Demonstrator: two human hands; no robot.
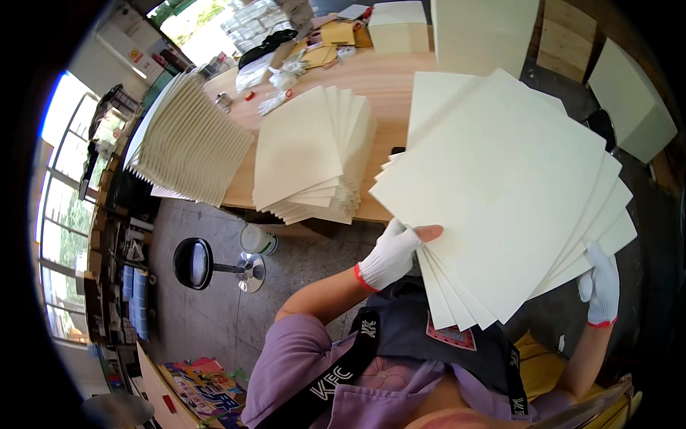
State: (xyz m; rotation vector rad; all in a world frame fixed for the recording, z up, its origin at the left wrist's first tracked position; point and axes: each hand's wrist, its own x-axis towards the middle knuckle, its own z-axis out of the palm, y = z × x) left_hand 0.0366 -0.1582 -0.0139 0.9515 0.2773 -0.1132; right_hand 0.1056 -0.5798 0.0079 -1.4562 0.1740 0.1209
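Presently, both hands carry a fan of cream sheets [500, 193], held up off the desk [386, 86] at chest height. The left hand [391, 254], in a white glove with a red cuff, is clamped on the fan's lower left edge; 1 bare fingertip [431, 232] pokes out of the glove and lies flat on the top sheet. The right hand [602, 286], gloved alike, is closed on the fan's lower right corner from behind. The sheets are splayed, their corners stepping out along the right and bottom edges.

On the desk, left of the fan and well apart from it, lies a stack of like sheets [314, 154], its layers slipped sideways and hanging over the near edge. Further left, a second stack [189, 143] is spread like a ridged fan at the desk's corner. Taller blocks of sheets [399, 25] stand at the far edge, among small clutter.

A black stool [194, 263] and a white tub [257, 239] stand on the floor below the desk. The person wears a purple shirt and a dark apron [400, 336].
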